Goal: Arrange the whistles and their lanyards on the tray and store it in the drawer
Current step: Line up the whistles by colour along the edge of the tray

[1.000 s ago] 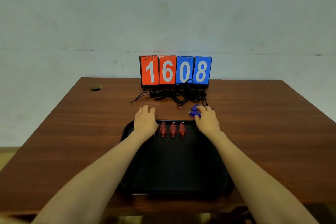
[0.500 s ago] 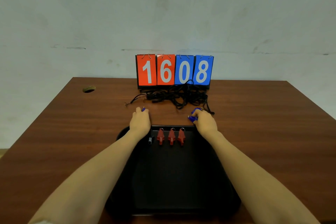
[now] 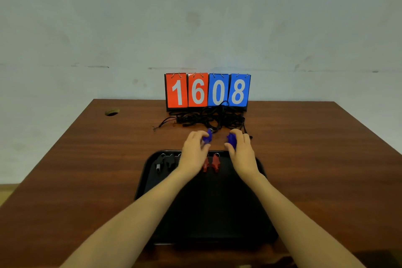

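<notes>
The person holds one blue whistle in each hand, just beyond the far edge of the black tray (image 3: 148, 178). The left hand (image 3: 193, 152) pinches a blue whistle (image 3: 207, 137) between the thumb and the fingers, and the right hand (image 3: 241, 150) closes in the same way on a second blue whistle (image 3: 231, 139). Both whistles are in the air above the wooden table (image 3: 315, 159), not yet on the tray. On the tray, a row along the far edge is already started: two black whistles (image 3: 165, 161) lie at the left, and two red whistles (image 3: 211, 163) lie near the middle; the left hand covers part of this row, so more whistles may be hidden under it. The black lanyards (image 3: 208, 118) lie in a tangled pile on the table in front of the scoreboard (image 3: 207, 90), well apart from the tray, and none of them appears to be arranged. So the task seems to be in an early-middle stage: the blue whistles must join the row, then the lanyards must be sorted, and the tray must go into the drawer, which is not visible here.
</notes>
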Demonstrator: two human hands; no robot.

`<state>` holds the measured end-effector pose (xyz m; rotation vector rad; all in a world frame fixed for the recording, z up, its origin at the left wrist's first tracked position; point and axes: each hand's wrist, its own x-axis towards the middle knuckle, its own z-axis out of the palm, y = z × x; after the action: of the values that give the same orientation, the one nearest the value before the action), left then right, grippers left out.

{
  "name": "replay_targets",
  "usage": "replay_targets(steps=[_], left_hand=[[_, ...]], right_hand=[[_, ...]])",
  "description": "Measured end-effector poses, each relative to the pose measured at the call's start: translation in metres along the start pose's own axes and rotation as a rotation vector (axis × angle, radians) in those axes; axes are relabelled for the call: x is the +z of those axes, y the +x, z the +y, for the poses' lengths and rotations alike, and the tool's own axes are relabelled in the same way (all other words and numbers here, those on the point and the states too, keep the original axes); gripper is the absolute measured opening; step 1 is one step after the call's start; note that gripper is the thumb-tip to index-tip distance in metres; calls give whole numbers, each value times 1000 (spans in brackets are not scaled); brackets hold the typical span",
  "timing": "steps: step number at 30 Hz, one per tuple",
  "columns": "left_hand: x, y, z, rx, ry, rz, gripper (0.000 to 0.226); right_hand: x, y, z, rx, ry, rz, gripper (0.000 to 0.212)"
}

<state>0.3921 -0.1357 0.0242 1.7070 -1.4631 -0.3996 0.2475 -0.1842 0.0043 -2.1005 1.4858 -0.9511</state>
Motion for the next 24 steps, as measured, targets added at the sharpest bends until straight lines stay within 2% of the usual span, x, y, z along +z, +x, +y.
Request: replay_targets(steps=[4,8,15,21,24], left_hand=[[27,-38,23,-8,-70,-93,35],[51,-70,21,156,111,-184,32],[57,-84,11,272,463,-161,36],[49,-82,5,334,581,-125,47],[49,-80,5,391,686,-109,40]], right_hand=[[-23,-23,2,33,-53,53,30],[-42,-41,13,65,-124,64,21],[-48,-59,23,130,-58,12,19],[-41,-62,24,168,-7,-110,23],[-39,-60,24,210,40,-164,28]])
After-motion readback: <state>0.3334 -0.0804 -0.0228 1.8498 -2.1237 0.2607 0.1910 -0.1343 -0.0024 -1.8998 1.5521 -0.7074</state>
